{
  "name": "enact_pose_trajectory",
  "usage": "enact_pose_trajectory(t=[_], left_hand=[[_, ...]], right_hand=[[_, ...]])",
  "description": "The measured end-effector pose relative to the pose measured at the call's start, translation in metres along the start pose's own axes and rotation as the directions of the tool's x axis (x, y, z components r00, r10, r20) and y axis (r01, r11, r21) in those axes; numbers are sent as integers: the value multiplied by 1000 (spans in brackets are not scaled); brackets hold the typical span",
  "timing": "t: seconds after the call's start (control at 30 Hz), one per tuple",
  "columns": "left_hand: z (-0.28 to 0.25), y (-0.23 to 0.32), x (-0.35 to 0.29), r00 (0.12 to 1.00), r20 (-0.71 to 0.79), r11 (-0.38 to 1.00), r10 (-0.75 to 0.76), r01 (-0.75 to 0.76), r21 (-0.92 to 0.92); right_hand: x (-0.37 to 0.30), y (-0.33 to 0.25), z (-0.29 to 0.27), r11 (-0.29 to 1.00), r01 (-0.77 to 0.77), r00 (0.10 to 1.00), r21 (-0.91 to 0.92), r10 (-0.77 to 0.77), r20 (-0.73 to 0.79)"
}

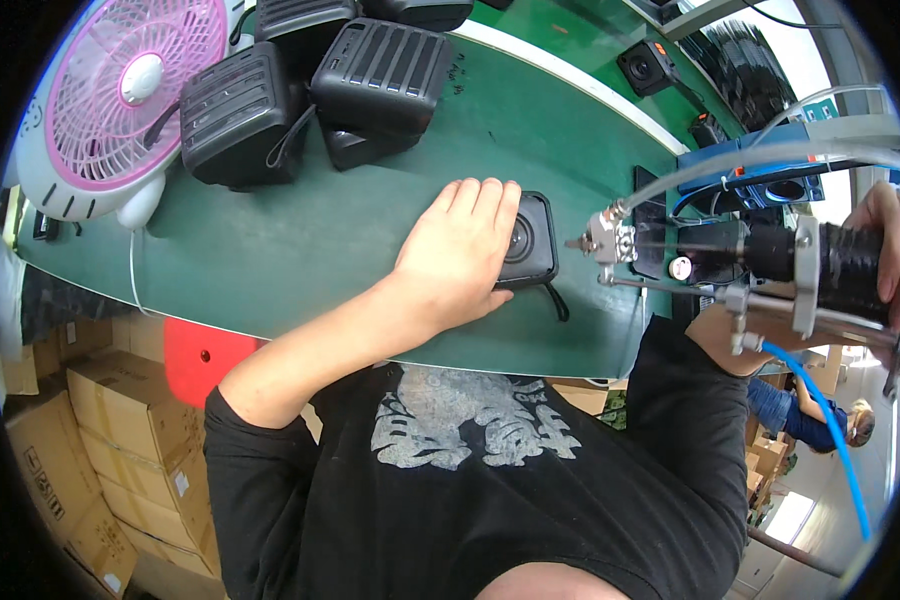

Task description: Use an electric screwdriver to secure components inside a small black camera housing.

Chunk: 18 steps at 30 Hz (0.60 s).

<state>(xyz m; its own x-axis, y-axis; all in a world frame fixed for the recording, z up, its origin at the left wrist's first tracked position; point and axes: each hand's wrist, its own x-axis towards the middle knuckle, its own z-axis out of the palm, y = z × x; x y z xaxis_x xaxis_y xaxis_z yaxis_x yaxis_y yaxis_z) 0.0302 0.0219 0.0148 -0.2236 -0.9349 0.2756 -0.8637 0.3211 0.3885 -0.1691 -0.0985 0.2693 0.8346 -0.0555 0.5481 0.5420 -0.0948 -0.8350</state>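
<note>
Portable speaker (pixel 542 240): lying near the front edge of the green bench (pixel 300 250), round driver facing up, left part covered, wrist strap (pixel 559 303) at the near right corner.
Left hand (pixel 460 238): laid over the speaker, fingers straight and side by side, thumb apart at the near edge; pressure impossible to tell.
Right hand (pixel 882 240): wrapped around the black barrel of an air-fed hand tool (pixel 770 250); cannot tell whether squeezing any trigger.
Nozzle (pixel 576 243): aimed at the speaker's right side, apparently just beside it; height above the bench unclear.
Good handling: probably best with the speaker pinned firmly, fingertips clear of the nozzle, blue hose (pixel 838 445) and wrist strap out of the way.
Cartons (pixel 120 410): stacked at lower left, near a red plastic seat (pixel 202 358); contents hidden.
Small round tub or roll (pixel 680 268): right of the nozzle, too small to tell any filling.
Ribbed black speakers (pixel 385 75): clustered at upper left, beside a pink-and-white fan (pixel 140 80).
Orange-trimmed speaker (pixel 646 66): beyond the pale bench strip, farther off.
</note>
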Motion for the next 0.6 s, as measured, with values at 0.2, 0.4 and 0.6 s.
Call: enact_pose_trajectory(t=[0.2, 0.4, 0.6], left_hand=[[-1, 0, 1, 1000, 13, 1000, -8, 8, 13], [1, -2, -2, 1000, -6, 1000, 3, -3, 14], [-4, 0, -5, 999, -35, 1000, 10, -11, -7]], right_hand=[[-15, 22, 14, 999, 44, 990, -1, -44, -132], [-13, 46, 33, 999, 24, 991, -34, -29, -128], [-25, 37, 6, 982, -111, 989, -154, 125, 82]])
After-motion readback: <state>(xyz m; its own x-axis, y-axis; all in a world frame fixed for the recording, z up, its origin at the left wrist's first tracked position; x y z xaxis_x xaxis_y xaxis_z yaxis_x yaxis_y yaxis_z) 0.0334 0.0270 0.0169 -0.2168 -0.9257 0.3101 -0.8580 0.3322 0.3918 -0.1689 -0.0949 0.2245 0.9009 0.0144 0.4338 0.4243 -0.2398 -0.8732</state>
